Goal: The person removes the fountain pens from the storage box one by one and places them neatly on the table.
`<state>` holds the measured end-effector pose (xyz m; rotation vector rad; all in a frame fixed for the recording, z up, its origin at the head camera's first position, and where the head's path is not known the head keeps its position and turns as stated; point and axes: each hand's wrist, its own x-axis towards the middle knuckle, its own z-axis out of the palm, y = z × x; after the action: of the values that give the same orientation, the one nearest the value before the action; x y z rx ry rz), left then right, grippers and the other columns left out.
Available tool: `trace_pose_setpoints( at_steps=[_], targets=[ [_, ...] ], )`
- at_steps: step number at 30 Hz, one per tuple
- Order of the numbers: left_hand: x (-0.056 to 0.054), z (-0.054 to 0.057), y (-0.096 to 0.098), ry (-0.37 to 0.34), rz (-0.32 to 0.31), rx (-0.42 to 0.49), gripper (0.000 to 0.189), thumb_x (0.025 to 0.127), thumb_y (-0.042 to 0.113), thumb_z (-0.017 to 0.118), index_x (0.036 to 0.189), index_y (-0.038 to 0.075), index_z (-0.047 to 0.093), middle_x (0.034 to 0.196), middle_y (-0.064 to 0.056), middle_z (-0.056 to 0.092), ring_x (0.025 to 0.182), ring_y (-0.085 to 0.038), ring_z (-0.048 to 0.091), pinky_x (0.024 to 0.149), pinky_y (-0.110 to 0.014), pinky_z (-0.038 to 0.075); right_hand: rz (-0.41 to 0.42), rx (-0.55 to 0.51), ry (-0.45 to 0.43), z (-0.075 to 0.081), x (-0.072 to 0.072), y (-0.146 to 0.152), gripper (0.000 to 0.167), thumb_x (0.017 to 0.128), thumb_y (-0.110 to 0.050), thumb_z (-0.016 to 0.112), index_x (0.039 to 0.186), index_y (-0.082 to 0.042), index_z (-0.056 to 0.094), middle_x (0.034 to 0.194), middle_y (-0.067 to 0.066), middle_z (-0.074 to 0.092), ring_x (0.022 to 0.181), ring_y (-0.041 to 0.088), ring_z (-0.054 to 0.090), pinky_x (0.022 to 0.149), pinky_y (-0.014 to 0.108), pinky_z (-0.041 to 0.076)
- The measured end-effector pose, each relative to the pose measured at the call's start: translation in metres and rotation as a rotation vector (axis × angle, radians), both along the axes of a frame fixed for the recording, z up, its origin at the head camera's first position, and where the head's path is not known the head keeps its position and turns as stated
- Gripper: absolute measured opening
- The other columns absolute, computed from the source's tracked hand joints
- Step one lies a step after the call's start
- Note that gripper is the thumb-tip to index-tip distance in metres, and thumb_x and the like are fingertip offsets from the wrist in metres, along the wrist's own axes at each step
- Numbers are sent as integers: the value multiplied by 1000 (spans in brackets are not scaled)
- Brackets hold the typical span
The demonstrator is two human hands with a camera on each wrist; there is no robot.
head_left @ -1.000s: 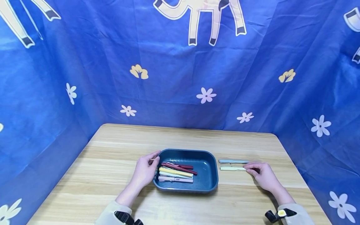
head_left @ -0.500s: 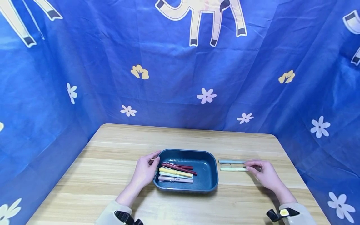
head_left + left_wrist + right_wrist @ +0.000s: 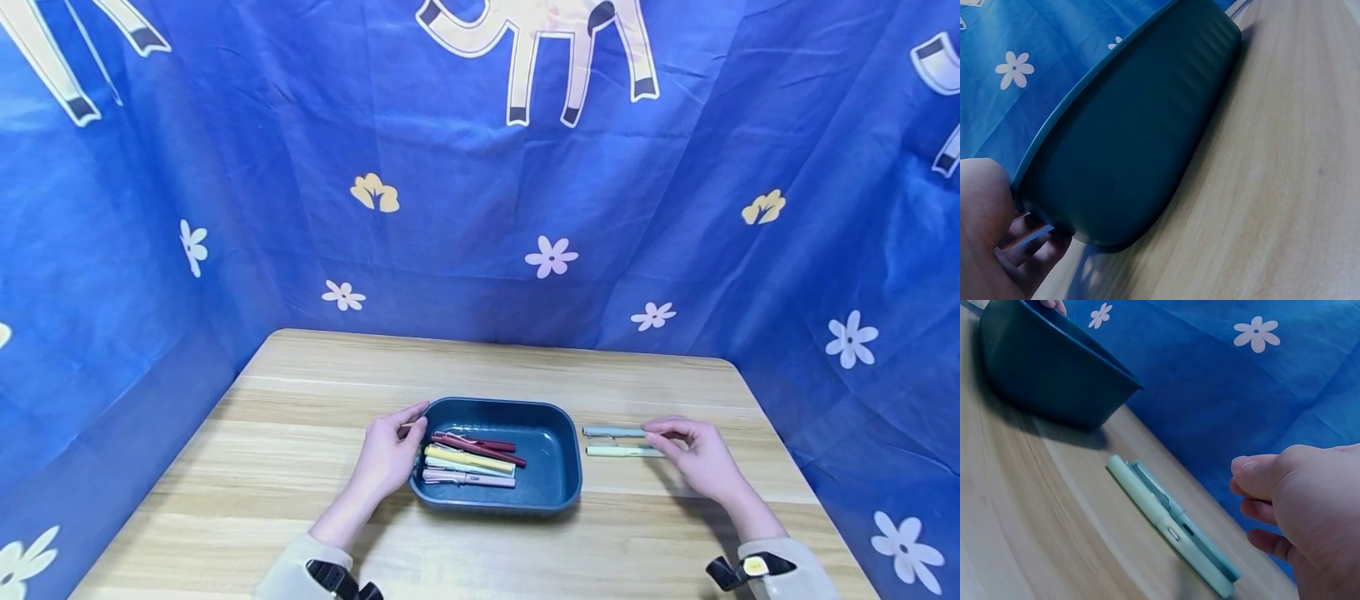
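Note:
A dark teal plastic bin point(image 3: 551, 492) stands on the table, and my left hand point(image 3: 388, 454) grips its left rim. Several capped pens lie inside: a yellow pen point(image 3: 468, 457), a lilac pen point(image 3: 472, 479), dark red ones point(image 3: 487, 455) and a pale one partly hidden under the yellow. To the right of the bin, a mint green pen point(image 3: 1169, 528) and a light blue pen point(image 3: 1188, 531) lie side by side on the table. My right hand point(image 3: 693, 454) hovers over their right ends, thumb and fingers loosely bent and holding nothing; the right wrist view shows it apart from both pens.
The light wood table point(image 3: 337, 375) has its back edge against a blue patterned cloth point(image 3: 465, 250), which also hangs along both sides. Each wrist carries a black strap with a small camera point(image 3: 723, 573).
My right hand has left the right end of the mint green pen and moved back, over the light blue pen's end. The left hand and the bin have stayed put.

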<state>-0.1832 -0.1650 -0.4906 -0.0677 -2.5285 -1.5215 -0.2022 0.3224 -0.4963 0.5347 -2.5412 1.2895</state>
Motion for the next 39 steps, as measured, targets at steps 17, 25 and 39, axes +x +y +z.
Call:
trace_pose_setpoints(
  at_steps=[17, 25, 39],
  targets=[
    [-1, 1, 0, -6, -9, -8, 35, 107, 10, 62, 141, 0, 66, 135, -22, 68, 116, -33, 71, 96, -43, 60, 126, -215, -8, 15, -1, -31, 19, 97, 5, 73, 115, 7, 77, 112, 23, 75, 104, 9, 71, 86, 17, 57],
    [-1, 0, 0, -7, -10, 8, 36, 107, 9, 62, 141, -1, 66, 135, -23, 68, 116, -33, 71, 95, -41, 60, 175, -285, -47, 22, -3, -46, 23, 99, 5, 70, 122, 8, 73, 117, 27, 74, 107, 14, 73, 89, 22, 59],
    [0, 0, 0, -2, -14, 6, 35, 107, 8, 62, 141, -1, 66, 135, -23, 67, 115, -34, 71, 94, -41, 61, 214, -384, -82, 24, -11, -71, 25, 98, 6, 71, 123, 9, 71, 119, 25, 74, 109, 18, 74, 93, 29, 59]
  ],
)
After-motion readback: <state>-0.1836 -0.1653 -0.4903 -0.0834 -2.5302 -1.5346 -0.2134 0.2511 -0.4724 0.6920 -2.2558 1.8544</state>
